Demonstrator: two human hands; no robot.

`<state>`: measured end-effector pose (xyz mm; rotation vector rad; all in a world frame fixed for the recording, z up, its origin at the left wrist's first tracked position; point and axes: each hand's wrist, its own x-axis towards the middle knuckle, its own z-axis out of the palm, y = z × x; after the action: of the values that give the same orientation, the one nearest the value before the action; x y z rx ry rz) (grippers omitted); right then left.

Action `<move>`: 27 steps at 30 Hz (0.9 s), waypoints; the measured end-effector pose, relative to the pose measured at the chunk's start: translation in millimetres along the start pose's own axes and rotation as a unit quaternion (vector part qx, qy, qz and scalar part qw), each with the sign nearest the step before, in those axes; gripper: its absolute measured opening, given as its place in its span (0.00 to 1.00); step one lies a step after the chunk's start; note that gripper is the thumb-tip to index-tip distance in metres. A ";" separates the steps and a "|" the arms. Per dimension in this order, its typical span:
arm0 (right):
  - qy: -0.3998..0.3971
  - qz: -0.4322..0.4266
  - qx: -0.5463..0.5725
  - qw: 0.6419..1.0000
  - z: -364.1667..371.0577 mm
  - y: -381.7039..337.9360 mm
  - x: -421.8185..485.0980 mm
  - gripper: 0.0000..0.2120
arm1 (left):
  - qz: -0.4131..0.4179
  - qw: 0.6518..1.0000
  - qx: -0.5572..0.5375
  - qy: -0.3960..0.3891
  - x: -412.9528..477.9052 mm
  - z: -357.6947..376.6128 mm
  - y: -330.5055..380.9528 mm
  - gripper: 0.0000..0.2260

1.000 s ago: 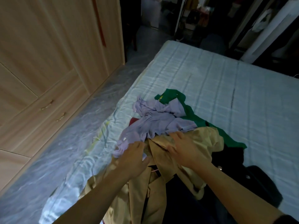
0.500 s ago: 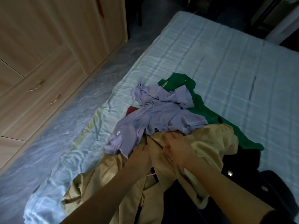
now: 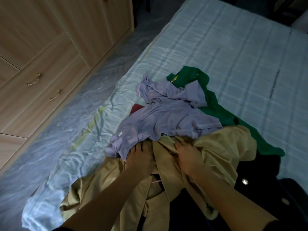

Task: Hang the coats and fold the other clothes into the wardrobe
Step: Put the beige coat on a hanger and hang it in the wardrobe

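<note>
Tan coat [image 3: 221, 147] lies crumpled at the near side of the bed [image 3: 233, 55], its far edge under the lilac shirt [image 3: 166, 117]. Soft, limp, probably light, slick-looking. I'd take it at the collar or shoulders, or it may drag the shirt along. Right grip [image 3: 188, 157] is curled on a collar fold. Left grip [image 3: 140, 157] is on the coat, fingertips buried under the shirt, so I can't tell what it holds. Versus half a second ago: grips barely moved, pile same, view tipped lower.
</note>
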<state>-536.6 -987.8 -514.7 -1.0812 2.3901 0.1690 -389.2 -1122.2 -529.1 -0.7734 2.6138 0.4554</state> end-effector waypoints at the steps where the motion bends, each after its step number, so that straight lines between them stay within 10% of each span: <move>1: 0.001 0.002 0.001 1.000 0.1 -0.6 -0.5 0.16 | -0.005 1.000 0.008 -0.013 3.2 0.1 -1.3 0.38; 27: 0.005 0.020 0.050 0.999 43.2 18.4 -132.0 0.11 | 0.086 0.983 0.157 -0.034 -113.0 15.8 65.5 0.23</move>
<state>-459.7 -873.7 -488.2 -0.9906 2.4029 0.0585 -334.6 -1012.9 -480.5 -0.4241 2.6096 0.1061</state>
